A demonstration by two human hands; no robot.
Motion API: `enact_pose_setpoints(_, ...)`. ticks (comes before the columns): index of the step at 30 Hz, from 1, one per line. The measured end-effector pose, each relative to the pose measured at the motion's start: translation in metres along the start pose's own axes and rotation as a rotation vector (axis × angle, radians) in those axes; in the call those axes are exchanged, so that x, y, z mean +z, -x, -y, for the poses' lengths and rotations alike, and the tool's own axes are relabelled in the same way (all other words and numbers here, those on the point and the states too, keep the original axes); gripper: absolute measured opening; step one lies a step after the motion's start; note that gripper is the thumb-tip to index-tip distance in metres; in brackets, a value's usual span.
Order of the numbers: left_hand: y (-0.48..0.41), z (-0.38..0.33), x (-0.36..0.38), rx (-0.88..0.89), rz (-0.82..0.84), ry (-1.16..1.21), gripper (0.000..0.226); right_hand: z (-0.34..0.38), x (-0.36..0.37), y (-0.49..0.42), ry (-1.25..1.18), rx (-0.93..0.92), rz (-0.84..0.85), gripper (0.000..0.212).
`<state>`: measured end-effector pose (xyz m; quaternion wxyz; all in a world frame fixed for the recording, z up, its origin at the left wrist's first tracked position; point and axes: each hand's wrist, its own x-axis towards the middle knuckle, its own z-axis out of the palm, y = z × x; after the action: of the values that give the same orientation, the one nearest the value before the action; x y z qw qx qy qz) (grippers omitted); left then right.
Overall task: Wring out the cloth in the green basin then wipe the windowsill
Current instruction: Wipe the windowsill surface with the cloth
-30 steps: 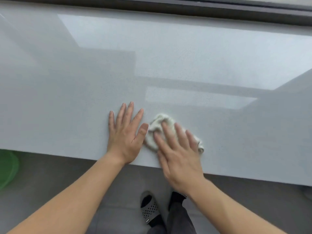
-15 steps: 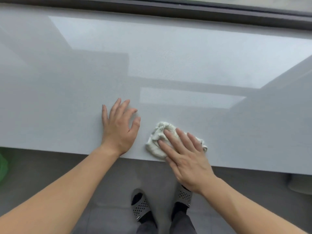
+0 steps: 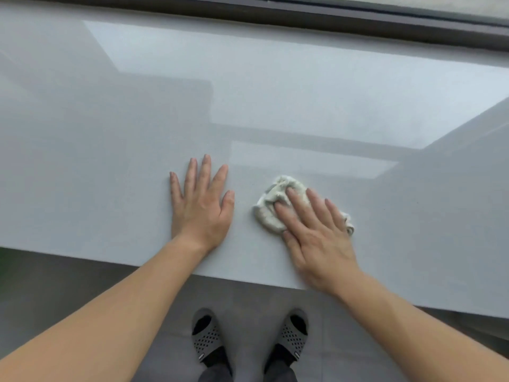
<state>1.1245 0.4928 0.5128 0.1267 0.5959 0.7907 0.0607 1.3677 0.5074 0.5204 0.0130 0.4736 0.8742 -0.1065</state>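
Observation:
A crumpled white cloth (image 3: 271,208) lies on the glossy pale grey windowsill (image 3: 110,161), near its front edge. My right hand (image 3: 316,235) presses flat on the cloth with fingers spread, covering its right half; a corner of cloth pokes out past the little finger. My left hand (image 3: 201,208) rests flat on the bare sill a short way to the left of the cloth, fingers apart, holding nothing. The green basin is only a faint green blur at the far left edge (image 3: 3,260).
A dark window frame (image 3: 275,15) runs along the back of the sill. Below the sill's front edge is a grey tiled floor (image 3: 82,285), where my two feet in grey perforated slippers (image 3: 208,337) stand.
My right hand has slid the cloth to the right, away from my left hand, and a little farther from the front edge. The view has shifted right, so the green basin has nearly left the frame.

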Motion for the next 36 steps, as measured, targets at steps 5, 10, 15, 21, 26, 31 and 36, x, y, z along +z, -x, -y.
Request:
enact_pose_setpoints(5,-0.001,-0.004,0.0,-0.012,0.038,-0.072,0.066,-0.03,-0.016,-0.077,-0.11,0.512,-0.034,0.056)
enact_pose_setpoints(10,-0.003,-0.006,0.0,-0.026,0.061,-0.165,0.073,0.005,-0.004,-0.04,-0.012,-0.002,0.006,0.056)
enact_pose_setpoints(15,-0.003,-0.007,-0.001,-0.028,0.069,-0.173,0.074,-0.054,-0.019,-0.088,-0.019,0.052,0.01,0.053)
enact_pose_setpoints(21,-0.003,-0.007,0.0,-0.008,0.058,-0.133,0.074,-0.018,-0.014,-0.127,-0.037,0.176,-0.068,0.056)
enact_pose_setpoints(26,-0.017,-0.009,-0.008,0.024,-0.079,-0.007,0.068,-0.055,-0.022,-0.135,0.004,-0.149,0.002,0.053)
enact_pose_setpoints(31,-0.102,-0.014,-0.023,0.031,-0.11,0.101,0.067,-0.072,-0.034,-0.226,-0.075,0.447,-0.104,0.055)
enact_pose_setpoints(36,-0.179,-0.033,-0.023,-0.046,-0.06,0.198,0.069,-0.042,-0.028,-0.21,-0.021,0.031,-0.038,0.053)
